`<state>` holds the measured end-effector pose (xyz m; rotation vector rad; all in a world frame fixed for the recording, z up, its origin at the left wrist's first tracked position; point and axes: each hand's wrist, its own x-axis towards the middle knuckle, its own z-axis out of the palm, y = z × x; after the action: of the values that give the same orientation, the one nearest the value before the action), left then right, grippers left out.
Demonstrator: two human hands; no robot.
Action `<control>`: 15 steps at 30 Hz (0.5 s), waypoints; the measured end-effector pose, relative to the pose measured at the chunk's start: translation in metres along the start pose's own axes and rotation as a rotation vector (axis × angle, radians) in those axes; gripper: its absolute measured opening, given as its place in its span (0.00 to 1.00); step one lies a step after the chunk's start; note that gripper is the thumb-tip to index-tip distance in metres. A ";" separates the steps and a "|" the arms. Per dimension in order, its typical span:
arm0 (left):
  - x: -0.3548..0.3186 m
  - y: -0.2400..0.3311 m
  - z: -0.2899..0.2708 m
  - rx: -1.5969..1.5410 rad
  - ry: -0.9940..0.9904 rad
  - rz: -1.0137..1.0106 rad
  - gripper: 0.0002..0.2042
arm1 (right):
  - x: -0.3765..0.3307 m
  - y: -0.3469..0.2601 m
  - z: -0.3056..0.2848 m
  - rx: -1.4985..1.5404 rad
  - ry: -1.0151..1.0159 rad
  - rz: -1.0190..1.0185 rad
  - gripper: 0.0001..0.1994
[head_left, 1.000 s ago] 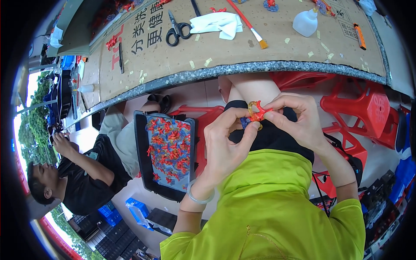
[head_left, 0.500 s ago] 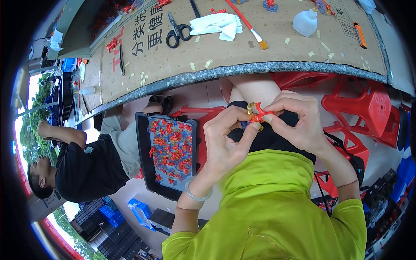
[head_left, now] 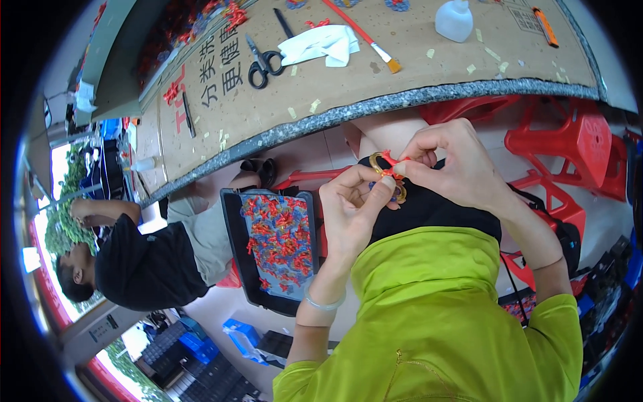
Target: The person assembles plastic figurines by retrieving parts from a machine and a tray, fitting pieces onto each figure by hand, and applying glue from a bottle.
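Note:
Between my two hands, above my lap, is a small red figurine (head_left: 387, 161) with a gold ring-like part and some blue at its lower side. My left hand (head_left: 355, 204) pinches its lower side between thumb and fingers. From the other side, the thumb and bent fingers of my right hand (head_left: 450, 161) close on the red part near its top. My fingertips cover much of the piece, so its full shape cannot be made out.
To my left stands a black tray (head_left: 239, 251) of red and blue pieces. The cardboard-covered table ahead holds scissors (head_left: 264, 65), a white cloth (head_left: 321, 45), a brush (head_left: 365, 35), a bottle (head_left: 454, 21) and a cutter (head_left: 546, 28). Red stools (head_left: 573, 144) stand right; a person (head_left: 151, 261) sits left.
My right hand has risen and turned, its wrist more arched. The figurine is tilted differently between my fingers. The whole view has shifted a little, with the tray appearing farther right.

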<state>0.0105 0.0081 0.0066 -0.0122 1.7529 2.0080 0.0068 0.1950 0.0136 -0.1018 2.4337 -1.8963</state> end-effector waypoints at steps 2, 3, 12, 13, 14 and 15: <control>0.000 0.000 -0.001 -0.009 -0.003 -0.047 0.03 | 0.004 -0.002 -0.002 0.004 -0.102 0.023 0.08; 0.000 0.001 -0.001 0.007 -0.009 -0.058 0.05 | 0.005 -0.003 -0.003 0.009 -0.091 0.027 0.08; 0.002 0.004 0.001 -0.027 -0.007 -0.099 0.07 | 0.007 -0.001 -0.006 -0.022 -0.150 0.040 0.07; 0.001 0.004 0.001 -0.020 -0.001 -0.073 0.06 | 0.007 -0.002 -0.006 -0.017 -0.143 0.040 0.07; 0.000 0.002 0.002 -0.022 0.003 -0.065 0.06 | 0.006 -0.003 -0.006 -0.013 -0.137 0.038 0.07; -0.001 0.000 0.000 -0.017 0.039 -0.034 0.05 | 0.008 -0.004 -0.004 -0.013 -0.151 0.021 0.07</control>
<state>0.0111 0.0078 0.0068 -0.0869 1.7477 2.0119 -0.0013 0.1971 0.0179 -0.2113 2.3389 -1.7936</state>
